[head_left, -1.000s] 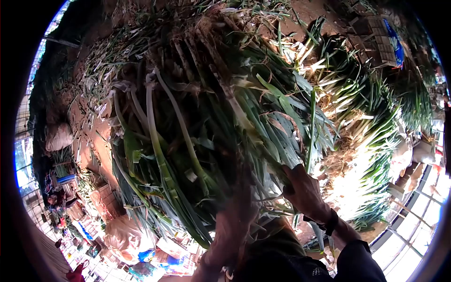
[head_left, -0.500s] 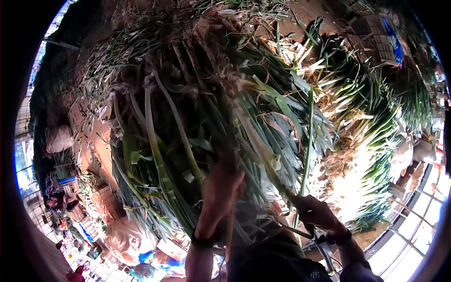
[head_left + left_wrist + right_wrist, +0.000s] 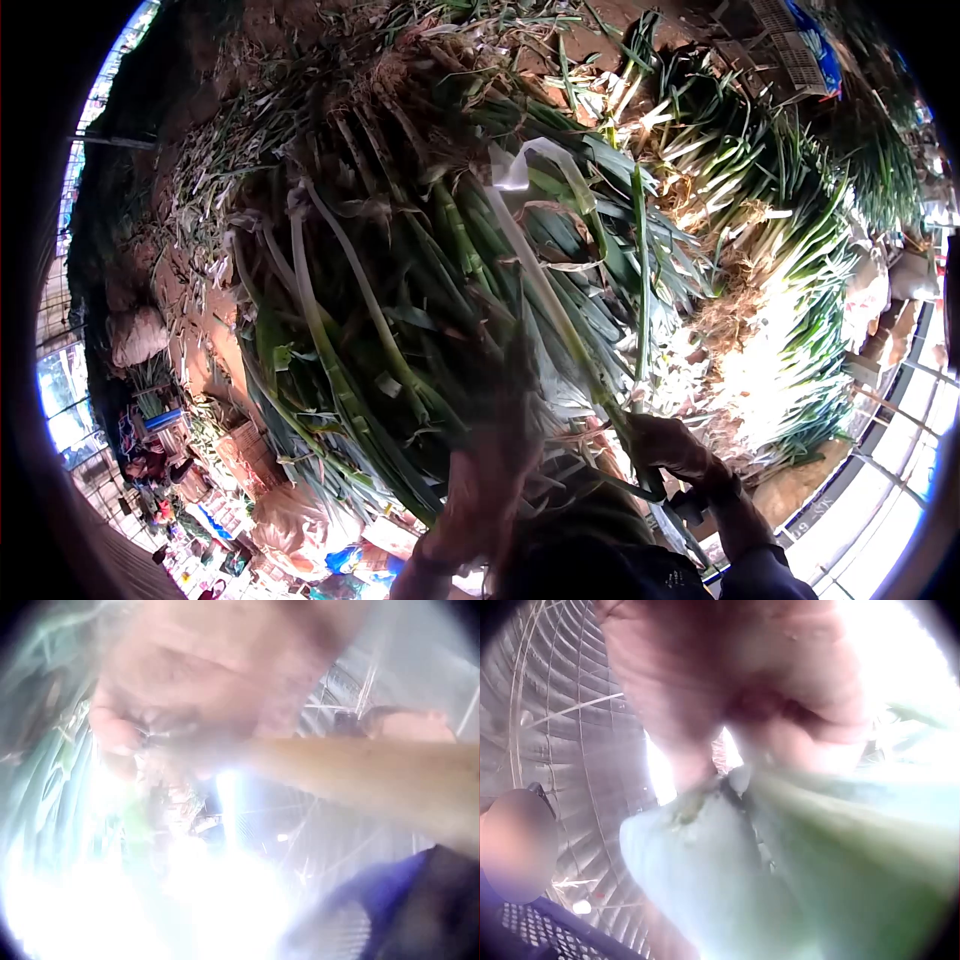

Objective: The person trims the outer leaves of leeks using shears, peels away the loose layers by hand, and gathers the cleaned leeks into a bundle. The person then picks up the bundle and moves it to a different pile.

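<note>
My right hand (image 3: 672,447) grips a long green onion (image 3: 545,285) by its leaf end; its white stalk slants up and away. A pale strip of skin (image 3: 550,150) arcs beside the stalk's far end. In the right wrist view, the fingers (image 3: 810,742) pinch broad green leaves (image 3: 840,862). Lower and to the left, my left hand (image 3: 490,490) is blurred. The left wrist view shows its fingers curled at a tan, rod-like stick (image 3: 360,769), whose far end is hidden. Under both hands spreads a heap of green onions (image 3: 350,390).
A sunlit row of green onions (image 3: 800,330) lies at the right. Loose peelings (image 3: 200,230) litter the ground at the left. A plastic crate (image 3: 790,45) stands at the far right, and a pale sack (image 3: 290,525) at the lower left.
My left hand rose, then dropped back toward me. The right hand drew the green onion slightly nearer, and a pale strip now stands out at its far end. The head view has tilted slightly.
</note>
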`<state>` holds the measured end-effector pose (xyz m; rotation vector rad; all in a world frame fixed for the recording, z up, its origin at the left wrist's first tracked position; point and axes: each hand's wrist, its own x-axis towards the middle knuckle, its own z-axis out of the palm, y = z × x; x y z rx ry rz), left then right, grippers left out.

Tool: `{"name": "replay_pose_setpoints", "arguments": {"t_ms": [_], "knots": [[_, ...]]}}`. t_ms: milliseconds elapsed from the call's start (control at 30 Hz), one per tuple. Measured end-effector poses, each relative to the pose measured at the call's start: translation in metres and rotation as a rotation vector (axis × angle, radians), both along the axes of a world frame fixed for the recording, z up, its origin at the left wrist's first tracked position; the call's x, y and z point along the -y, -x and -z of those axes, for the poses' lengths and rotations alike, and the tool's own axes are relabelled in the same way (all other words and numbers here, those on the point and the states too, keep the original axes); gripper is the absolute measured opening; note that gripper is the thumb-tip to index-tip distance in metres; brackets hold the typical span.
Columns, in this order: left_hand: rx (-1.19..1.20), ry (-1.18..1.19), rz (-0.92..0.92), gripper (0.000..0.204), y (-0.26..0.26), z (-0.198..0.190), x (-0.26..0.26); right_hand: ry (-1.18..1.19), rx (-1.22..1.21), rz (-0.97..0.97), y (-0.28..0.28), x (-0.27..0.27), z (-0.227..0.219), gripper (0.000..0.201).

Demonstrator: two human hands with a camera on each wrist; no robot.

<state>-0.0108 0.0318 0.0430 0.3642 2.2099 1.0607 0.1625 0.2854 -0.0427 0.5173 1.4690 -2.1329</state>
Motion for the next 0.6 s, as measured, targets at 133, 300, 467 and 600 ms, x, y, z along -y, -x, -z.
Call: {"name": "replay_pose_setpoints", "arguments": {"t_ms": [133, 300, 467, 600], "knots": [[-0.148, -0.161, -0.029, 0.04, 0.071, 0.085, -0.018, 0.061, 0.156, -0.011, 0.006, 0.002, -0.009, 0.03], [0.226, -0.078, -0.146, 0.037, 0.105, 0.058, -0.04, 0.156, 0.223, -0.001, -0.004, -0.007, 0.013, 0.049], [0.192, -0.152, -0.197, 0.029, 0.107, 0.063, -0.028, 0.213, 0.297, -0.064, 0.01, -0.009, 0.009, 0.074], [0.473, -0.377, -0.467, 0.044, 0.107, 0.076, -0.005, 0.247, 0.253, 0.013, 0.033, 0.002, -0.022, 0.085]]}}
